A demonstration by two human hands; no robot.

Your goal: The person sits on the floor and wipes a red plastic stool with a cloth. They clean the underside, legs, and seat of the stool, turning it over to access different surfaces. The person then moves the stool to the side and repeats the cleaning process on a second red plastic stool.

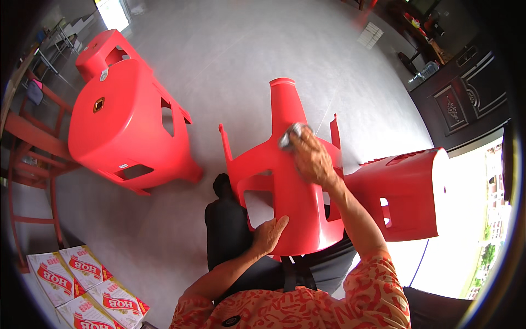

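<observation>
A red plastic stool (298,197) lies tipped over on my lap, its legs pointing away from me. My left hand (268,234) grips its near left edge beside a cut-out, the thumb resting on the red side panel. With my right hand (313,159) I press a crumpled grey cloth (294,135) against the stool, near the base of its far leg. The cloth is slightly blurred, and the fingers curl over it.
Another red stool (104,118) stands at left, with one more (104,52) behind it. On the right, a red stool (397,194) lies near the bright doorway. White-and-red cartons (87,290) sit at lower left beside a wooden chair (38,137). A dark carved door (463,98) is at right.
</observation>
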